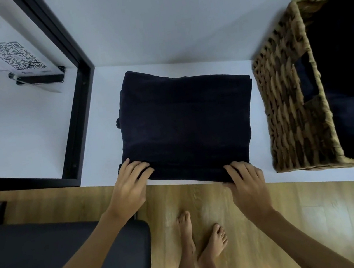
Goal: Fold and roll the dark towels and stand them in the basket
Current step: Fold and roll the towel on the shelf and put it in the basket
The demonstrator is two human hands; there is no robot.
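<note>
Bare forearms enter from the bottom of the frame, with two bare feet (201, 240) on the wooden floor (300, 230) between them. Lower left: a dark padded seat (52, 255) fills the corner. Upper left: a black frame (78, 98) borders a white surface carrying a printed card with a QR code (15, 56) in a clear stand, and a dark object, partly cut off, at the far left edge. Centre: a folded dark towel (185, 121) lies flat on the white shelf (104, 144), its near edge at the shelf's front lip. Left hand (128, 184) rests on the towel's near-left corner, fingers spread on top of the cloth; whether it pinches the fabric cannot be told. Right hand (248, 185) is at the near-right corner, fingers curled over the edge and thumb below, gripping the fold. The hands are apart, one at each near corner. Right of frame: a woven basket (293, 116) stands on the same shelf just beside the towel, not touching it, with more dark cloth (349, 62) inside, visible also through the handle cut-out.
</note>
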